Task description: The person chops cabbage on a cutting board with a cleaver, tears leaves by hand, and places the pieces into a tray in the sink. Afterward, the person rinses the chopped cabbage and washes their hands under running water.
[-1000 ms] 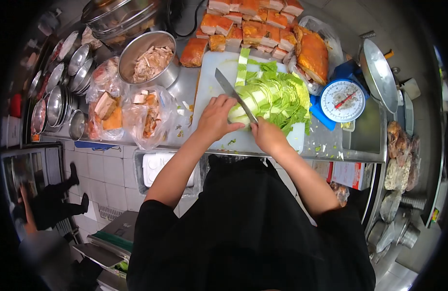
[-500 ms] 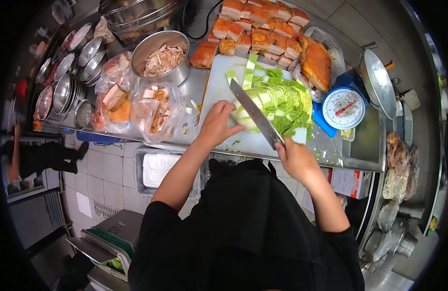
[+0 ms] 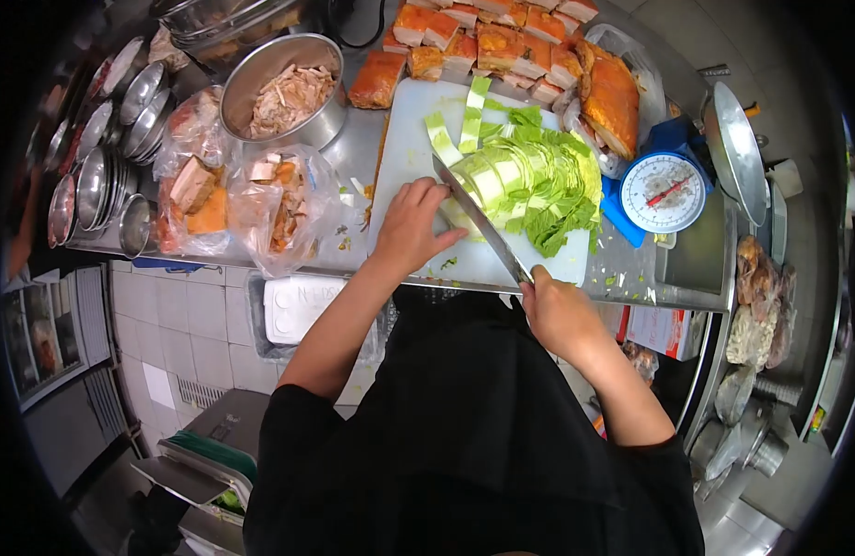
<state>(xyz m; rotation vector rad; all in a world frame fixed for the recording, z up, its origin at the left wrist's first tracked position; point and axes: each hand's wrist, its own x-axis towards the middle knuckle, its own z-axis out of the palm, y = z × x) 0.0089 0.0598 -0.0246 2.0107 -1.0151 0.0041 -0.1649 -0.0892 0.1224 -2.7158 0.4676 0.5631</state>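
A sliced napa cabbage (image 3: pixel 502 181) lies on the white cutting board (image 3: pixel 414 125), its pale stem part towards the left and its green leaves towards the right. My right hand (image 3: pixel 565 313) is closed round the handle of a long knife (image 3: pixel 483 221). The blade runs diagonally across the stem part of the cabbage, its tip far left. Left of the blade, my left hand (image 3: pixel 413 224) grips the stem end, fingers bent and thumb stretched along the near side. Part of that end is hidden under the hand. Cut cabbage strips (image 3: pixel 474 116) lie beyond the knife tip.
Roast pork pieces (image 3: pixel 511 46) cover the back of the counter. A steel pot (image 3: pixel 327 116) of sliced meat and plastic bags of meat (image 3: pixel 277 199) stand left. Stacked metal bowls (image 3: pixel 94 185) are farther left. A blue scale (image 3: pixel 662 193) sits right, near a large metal pan (image 3: pixel 735 153).
The view has shifted slightly. The knife blade has turned more edge-on over the cabbage, and my left hand stays at the stem end. A person at the far left has mostly left the view.
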